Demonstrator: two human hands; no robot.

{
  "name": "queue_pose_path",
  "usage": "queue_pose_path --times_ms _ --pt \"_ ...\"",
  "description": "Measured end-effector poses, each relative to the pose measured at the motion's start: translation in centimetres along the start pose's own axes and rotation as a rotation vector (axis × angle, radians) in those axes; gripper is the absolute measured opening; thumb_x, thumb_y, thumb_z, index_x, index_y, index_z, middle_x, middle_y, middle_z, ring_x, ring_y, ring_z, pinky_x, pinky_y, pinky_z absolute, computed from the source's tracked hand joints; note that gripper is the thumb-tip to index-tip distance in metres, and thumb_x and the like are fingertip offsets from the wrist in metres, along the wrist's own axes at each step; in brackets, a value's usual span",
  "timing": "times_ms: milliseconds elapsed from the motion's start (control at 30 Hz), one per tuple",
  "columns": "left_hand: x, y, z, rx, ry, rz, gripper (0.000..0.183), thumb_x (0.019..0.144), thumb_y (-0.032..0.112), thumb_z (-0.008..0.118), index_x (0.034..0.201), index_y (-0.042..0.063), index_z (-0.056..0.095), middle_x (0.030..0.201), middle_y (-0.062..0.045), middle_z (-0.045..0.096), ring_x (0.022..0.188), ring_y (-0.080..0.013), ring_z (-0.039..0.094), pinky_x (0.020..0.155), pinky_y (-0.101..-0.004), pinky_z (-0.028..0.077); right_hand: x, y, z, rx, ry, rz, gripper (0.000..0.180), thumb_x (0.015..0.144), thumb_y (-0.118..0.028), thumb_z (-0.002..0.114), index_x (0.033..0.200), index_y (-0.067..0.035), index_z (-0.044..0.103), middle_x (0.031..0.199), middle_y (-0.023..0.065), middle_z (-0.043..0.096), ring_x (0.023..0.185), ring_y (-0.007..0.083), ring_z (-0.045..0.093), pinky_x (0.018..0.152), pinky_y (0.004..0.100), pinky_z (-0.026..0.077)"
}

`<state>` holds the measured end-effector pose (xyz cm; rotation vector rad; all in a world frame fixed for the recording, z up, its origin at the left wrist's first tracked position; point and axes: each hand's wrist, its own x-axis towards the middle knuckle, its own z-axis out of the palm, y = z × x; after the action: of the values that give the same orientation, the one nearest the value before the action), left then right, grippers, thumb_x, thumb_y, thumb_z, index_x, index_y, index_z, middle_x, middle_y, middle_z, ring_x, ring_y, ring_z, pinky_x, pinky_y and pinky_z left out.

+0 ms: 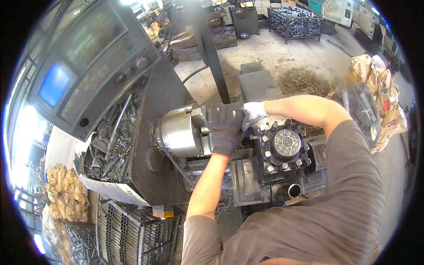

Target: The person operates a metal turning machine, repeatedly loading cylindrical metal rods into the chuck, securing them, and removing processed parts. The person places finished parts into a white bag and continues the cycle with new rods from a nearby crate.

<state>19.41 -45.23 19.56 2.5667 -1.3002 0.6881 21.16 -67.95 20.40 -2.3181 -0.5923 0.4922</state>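
Note:
My left hand (227, 127), in a dark knit glove, lies back up right beside the jaws of a steel lathe chuck (180, 132). Its fingers point away from me, and whatever is under the palm is hidden. My right hand (253, 114), in a pale grey glove, is close against the left fingers; its grip is hidden too. Just right of both hands stands a square tool post (286, 144) with a round embossed cap and several clamping bolts around it. A jaw (198, 114) of the chuck shows beside the left fingers.
The machine's control panel (96, 56) with a lit screen rises at left. Tools and metal chips fill a ledge (112, 145) below it. A wire crate (132, 228) stands at lower left. Paper sacks (386, 99) lie at right, and a bin of metal parts (294, 23) stands behind.

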Motion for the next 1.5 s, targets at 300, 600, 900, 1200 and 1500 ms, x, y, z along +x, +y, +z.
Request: queue_pose_path --times_ms 300,600,900,1200,1500 --pt "-0.4 0.0 1.1 0.075 -0.069 -0.023 0.082 0.072 0.051 0.082 0.144 0.022 0.056 0.151 -0.017 0.049 0.147 -0.0392 0.038 0.126 -0.0640 0.017 4.0 6.9 -0.8 0.242 -0.450 0.192 0.024 0.098 -0.012 0.065 0.114 0.002 0.075 0.102 0.0126 0.078 0.071 0.0156 0.068 0.065 0.0338 0.057" --pt "-1.0 -0.2 2.3 0.000 -0.116 -0.072 0.069 0.084 0.044 0.071 0.149 0.026 0.053 0.164 -0.016 0.038 0.156 -0.0388 0.025 0.127 -0.0626 0.013 -21.7 7.5 -1.8 -0.399 0.277 0.438 0.025 0.091 -0.020 0.071 0.099 0.003 0.077 0.080 0.0099 0.075 0.066 0.0198 0.069 0.061 0.0367 0.058" --pt "0.1 1.3 0.4 0.358 -0.058 0.060 0.067 0.088 0.064 0.063 0.141 0.022 0.061 0.151 -0.011 0.054 0.143 -0.0343 0.046 0.122 -0.0615 0.026 -50.9 -3.0 37.0 0.891 1.192 1.403 0.032 0.092 -0.019 0.067 0.119 -0.002 0.072 0.099 0.0163 0.074 0.061 0.0119 0.065 0.047 0.0291 0.051" --pt "-0.1 2.6 -1.2 0.475 -0.128 0.063 0.079 0.086 0.066 0.065 0.151 0.023 0.052 0.157 -0.009 0.050 0.148 -0.0329 0.042 0.124 -0.0580 0.024 -41.8 -7.3 28.4 0.387 1.016 0.967 0.064 0.087 -0.031 0.073 0.141 -0.003 0.057 0.124 0.0243 0.070 0.107 0.0349 0.072 0.092 0.0431 0.058" --pt "-4.3 1.0 -3.3 -0.091 0.340 0.233 0.051 0.095 0.034 0.067 0.138 0.008 0.058 0.139 -0.018 0.060 0.133 -0.0383 0.055 0.118 -0.0609 0.037 -23.1 -19.2 15.2 0.078 0.478 0.288 0.037 0.077 -0.024 0.083 0.108 -0.010 0.070 0.088 0.0119 0.072 0.077 0.0317 0.071 0.070 0.0397 0.057"
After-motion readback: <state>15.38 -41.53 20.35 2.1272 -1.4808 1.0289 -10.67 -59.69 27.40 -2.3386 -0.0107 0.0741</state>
